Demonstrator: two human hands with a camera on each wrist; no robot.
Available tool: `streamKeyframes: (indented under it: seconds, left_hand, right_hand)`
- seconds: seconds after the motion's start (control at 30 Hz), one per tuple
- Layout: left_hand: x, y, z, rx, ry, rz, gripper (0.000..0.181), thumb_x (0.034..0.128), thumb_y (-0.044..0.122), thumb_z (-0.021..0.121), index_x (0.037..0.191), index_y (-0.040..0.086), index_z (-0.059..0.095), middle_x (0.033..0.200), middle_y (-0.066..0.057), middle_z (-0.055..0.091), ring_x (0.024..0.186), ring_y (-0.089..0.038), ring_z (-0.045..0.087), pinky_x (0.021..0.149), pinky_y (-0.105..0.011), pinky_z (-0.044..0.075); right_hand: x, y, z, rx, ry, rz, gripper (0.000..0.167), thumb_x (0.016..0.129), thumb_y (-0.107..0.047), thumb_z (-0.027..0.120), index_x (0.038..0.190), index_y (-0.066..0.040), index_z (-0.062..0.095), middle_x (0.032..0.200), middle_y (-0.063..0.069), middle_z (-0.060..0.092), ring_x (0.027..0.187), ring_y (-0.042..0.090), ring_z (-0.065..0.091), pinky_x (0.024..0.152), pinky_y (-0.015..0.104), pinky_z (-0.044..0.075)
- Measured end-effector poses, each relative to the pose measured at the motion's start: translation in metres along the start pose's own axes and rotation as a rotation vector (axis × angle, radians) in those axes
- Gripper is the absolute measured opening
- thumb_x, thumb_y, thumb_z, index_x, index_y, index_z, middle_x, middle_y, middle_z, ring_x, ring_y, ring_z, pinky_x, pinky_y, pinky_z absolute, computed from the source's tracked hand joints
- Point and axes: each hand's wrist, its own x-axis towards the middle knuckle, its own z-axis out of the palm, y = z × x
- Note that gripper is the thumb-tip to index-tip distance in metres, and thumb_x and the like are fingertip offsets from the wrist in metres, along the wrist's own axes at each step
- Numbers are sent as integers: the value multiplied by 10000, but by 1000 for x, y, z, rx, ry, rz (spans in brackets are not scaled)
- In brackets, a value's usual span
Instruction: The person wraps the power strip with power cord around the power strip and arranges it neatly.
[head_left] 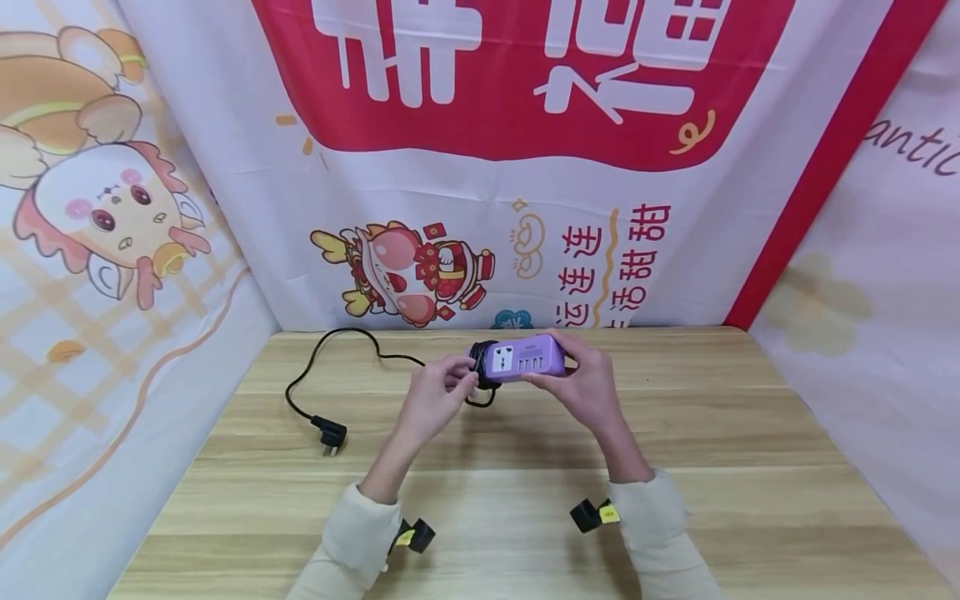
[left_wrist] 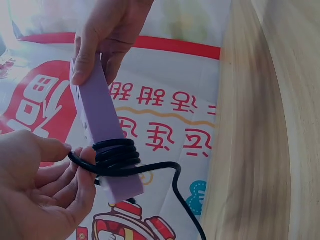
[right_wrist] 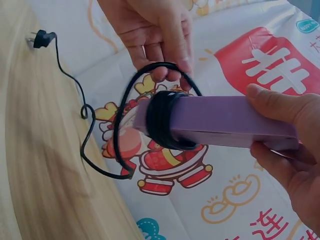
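Note:
My right hand (head_left: 583,382) grips one end of a purple power strip (head_left: 551,354), which it holds up above the table. In the head view a white socket and several USB ports show on the strip's face. Several turns of black power cord (left_wrist: 117,152) are wound round the strip's other end. There my left hand (head_left: 437,398) pinches the cord between thumb and fingers, close beside the windings. A loose loop of cord (right_wrist: 118,125) hangs below the strip in the right wrist view. From it the cord runs across the table to a black plug (head_left: 330,432) on the left.
The wooden table (head_left: 735,467) ends at a printed cloth backdrop (head_left: 450,192), with a cartoon cloth wall (head_left: 90,208) at the left and another (head_left: 862,275) at the right. Black wrist devices with yellow labels hang by both sleeves (head_left: 652,517).

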Motion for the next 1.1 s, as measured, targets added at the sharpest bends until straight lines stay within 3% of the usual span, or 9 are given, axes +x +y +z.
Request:
streamKeyframes:
  seconds: [0.13, 0.27, 0.5, 0.63, 0.7, 0.83, 0.93, 1.1]
  left_hand:
    - [-1, 1, 0, 20, -36, 15, 182, 968, 32, 611, 1100, -72, 683, 916, -165, 740, 825, -241, 729, 755, -307, 608]
    - [-1, 3, 2, 31, -89, 23, 224, 997, 43, 567, 1177, -57, 655, 982, -170, 744, 917, -264, 731, 846, -374, 598]
    - [-1, 3, 4, 41, -118, -6, 290, 1005, 74, 564, 1271, -30, 614, 1088, -180, 738, 1012, -310, 721, 900, -410, 582]
    - [-1, 0, 5, -9, -123, -9, 233, 1017, 82, 549, 1209, -6, 647, 1037, -159, 744, 993, -269, 721, 903, -394, 581]
    - [-1, -2, 8, -49, -141, 3, 201, 1025, 90, 535, 1148, 4, 669, 992, -140, 749, 971, -247, 722, 900, -383, 580]
    - [-1, -7, 15, -84, -207, 53, 210, 1043, 125, 503, 1039, 35, 693, 934, -92, 761, 941, -216, 715, 865, -343, 581]
    - [-1, -12, 22, -73, -241, 87, 216, 1046, 136, 501, 1020, 44, 695, 923, -72, 768, 931, -203, 710, 817, -290, 572]
    - [-1, -17, 31, -87, -243, 83, 189, 1034, 126, 522, 1010, 64, 699, 918, -66, 768, 926, -199, 714, 813, -251, 553]
  right_hand:
    - [0, 1, 1, 31, 54, -15, 589, 719, -141, 899, 1257, -100, 664, 1188, 120, 697, 964, 234, 676, 698, 227, 596]
    - [0, 6, 2, 78, 95, 14, 564, 741, -162, 883, 1258, -129, 661, 1207, 105, 691, 981, 223, 672, 738, 183, 579]
    - [1, 17, 8, 231, 134, 159, 571, 748, -141, 878, 1277, -132, 662, 1235, 116, 673, 1031, 235, 657, 812, 171, 566]
    - [3, 21, 11, 289, 144, 291, 608, 761, -163, 873, 1324, -171, 643, 1273, 96, 658, 1073, 188, 635, 854, 161, 550]
    - [3, 22, 10, 361, 173, 369, 638, 764, -128, 866, 1353, -160, 622, 1268, 106, 655, 1069, 160, 632, 871, 171, 550]
    - [7, 25, 8, 603, 273, 484, 666, 780, 18, 813, 1393, -86, 575, 1212, 128, 659, 1026, 136, 662, 896, 232, 562]
    - [10, 25, 6, 759, 333, 530, 664, 798, 88, 761, 1410, -54, 547, 1167, 103, 658, 1002, 131, 684, 914, 258, 560]
    - [12, 21, 3, 922, 324, 561, 648, 845, 107, 701, 1444, -30, 496, 1180, 90, 599, 1008, 142, 683, 937, 275, 552]
